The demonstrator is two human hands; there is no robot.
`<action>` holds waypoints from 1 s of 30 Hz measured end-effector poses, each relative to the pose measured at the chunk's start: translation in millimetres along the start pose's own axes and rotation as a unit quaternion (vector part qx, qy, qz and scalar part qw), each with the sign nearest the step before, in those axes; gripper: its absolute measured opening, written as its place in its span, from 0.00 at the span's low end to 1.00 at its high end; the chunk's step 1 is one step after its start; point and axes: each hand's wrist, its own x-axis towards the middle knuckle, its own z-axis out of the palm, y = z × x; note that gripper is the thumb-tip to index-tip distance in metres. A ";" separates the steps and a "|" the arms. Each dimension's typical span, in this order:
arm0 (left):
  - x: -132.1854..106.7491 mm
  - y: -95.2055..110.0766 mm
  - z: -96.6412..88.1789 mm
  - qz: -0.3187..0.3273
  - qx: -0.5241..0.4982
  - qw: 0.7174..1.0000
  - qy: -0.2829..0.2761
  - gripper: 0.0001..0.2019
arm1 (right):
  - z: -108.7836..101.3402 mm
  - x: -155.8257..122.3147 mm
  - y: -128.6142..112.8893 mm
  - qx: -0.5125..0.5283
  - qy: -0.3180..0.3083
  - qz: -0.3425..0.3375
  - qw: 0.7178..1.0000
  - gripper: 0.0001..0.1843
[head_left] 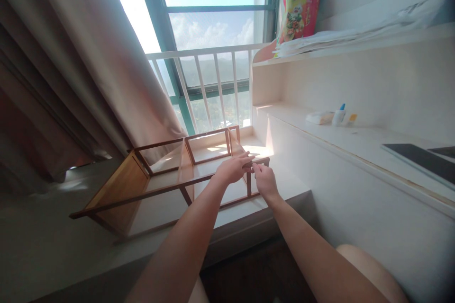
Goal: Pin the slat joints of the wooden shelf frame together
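The left hand [232, 169] lies over the top rail of the wooden rack [167, 177], fingers [247, 157] curled around it; the right hand [265, 181] pinches the rail's end, fingers closed. The rack lies on its side on the pale surface [53, 246] by the window. Holding the rail steady with the left hand seems wise. The curtain [117, 80] hangs just behind; a shelf [355, 135] with small bottles [339, 114] stands to the right.

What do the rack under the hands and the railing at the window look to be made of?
The rack looks like wood or bamboo, with a warm brown, lightly glossy finish; a solid panel at one end shows a grain-like tone. The left hand rests on its top rail and the right hand pinches it. The railing looks like white-painted metal with thin, even bars, though plastic cannot be ruled out.
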 end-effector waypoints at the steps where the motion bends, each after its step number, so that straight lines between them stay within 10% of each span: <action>1: -0.1 0.2 -0.1 -0.002 0.001 1.000 0.000 0.27 | -0.5 0.8 -0.9 0.007 0.000 0.004 1.000 0.26; 19: -2.6 4.3 -4.4 -0.019 0.010 1.000 -0.004 0.27 | 4.8 -2.8 -0.9 0.110 0.017 0.051 0.993 0.19; 30: -3.8 7.4 -6.6 -0.029 0.019 0.999 0.004 0.26 | 24.0 -10.8 -16.9 0.400 -0.040 0.217 0.889 0.19</action>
